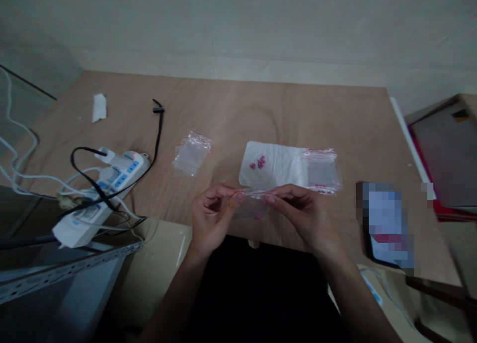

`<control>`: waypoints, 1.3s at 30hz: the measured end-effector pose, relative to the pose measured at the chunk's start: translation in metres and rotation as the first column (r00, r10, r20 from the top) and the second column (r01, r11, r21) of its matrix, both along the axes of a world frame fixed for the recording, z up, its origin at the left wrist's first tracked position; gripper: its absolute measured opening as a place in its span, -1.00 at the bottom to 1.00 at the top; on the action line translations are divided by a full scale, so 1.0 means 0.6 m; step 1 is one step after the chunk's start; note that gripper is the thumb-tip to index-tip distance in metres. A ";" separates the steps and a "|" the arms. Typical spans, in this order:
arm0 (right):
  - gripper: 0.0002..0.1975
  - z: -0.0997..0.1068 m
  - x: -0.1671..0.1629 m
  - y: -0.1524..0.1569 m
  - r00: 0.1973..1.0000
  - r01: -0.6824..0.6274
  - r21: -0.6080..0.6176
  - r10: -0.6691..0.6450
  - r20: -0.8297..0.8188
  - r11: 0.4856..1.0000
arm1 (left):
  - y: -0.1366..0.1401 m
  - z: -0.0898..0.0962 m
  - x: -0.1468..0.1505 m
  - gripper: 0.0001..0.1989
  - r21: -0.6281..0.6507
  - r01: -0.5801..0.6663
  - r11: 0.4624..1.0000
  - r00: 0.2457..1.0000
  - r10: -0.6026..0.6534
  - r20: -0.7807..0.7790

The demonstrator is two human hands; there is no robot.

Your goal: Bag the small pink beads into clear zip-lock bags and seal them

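A small clear zip bag (252, 209) with a red seal line is stretched between my two hands above the table's front edge. My left hand (214, 214) pinches one end of its top strip, and my right hand (305, 211) pinches the other. A small pinkish-red piece shows low in the bag. Just beyond lies a white cloth or paper sheet (281, 167) bearing several small red pieces (261, 162). On the sheet's right end rests a stack of clear zip bags (322, 169). More zip bags (192, 154) lie in a loose pile farther left.
A white power strip (130, 167) with plugs and tangled cables sits at the table's left edge. A black cable (160, 129) reaches across the wood. A white paper scrap (99, 107) lies at the back left. A phone (387, 229), its screen blurred, is at the right.
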State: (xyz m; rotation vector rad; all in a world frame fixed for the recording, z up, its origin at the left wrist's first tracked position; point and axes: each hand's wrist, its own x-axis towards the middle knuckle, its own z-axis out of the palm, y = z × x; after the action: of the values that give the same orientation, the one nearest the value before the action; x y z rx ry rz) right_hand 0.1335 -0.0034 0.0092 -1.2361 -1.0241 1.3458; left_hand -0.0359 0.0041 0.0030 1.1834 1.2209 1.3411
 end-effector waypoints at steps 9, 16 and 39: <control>-0.99 -0.007 0.017 -0.015 0.992 0.090 0.103 -0.098 0.077 0.991 | -0.001 0.005 0.017 -0.80 -0.082 0.175 0.981 0.984 -0.177 -0.008; -0.89 0.002 0.010 -0.016 1.000 0.018 0.068 -0.017 -0.015 0.998 | -0.005 0.019 0.038 -0.80 -0.066 0.182 0.981 0.983 -0.183 -0.010; -0.78 0.011 0.044 -0.029 0.959 0.076 0.116 -0.105 0.263 0.990 | 0.008 0.016 0.041 -0.81 -0.214 0.225 0.951 0.974 -0.221 0.044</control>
State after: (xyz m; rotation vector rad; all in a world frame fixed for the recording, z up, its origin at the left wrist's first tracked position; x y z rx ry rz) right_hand 0.1600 -0.0205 0.0160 -1.3935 -1.1956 1.0585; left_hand -0.0112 0.0087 0.0126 1.1120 1.1506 1.0214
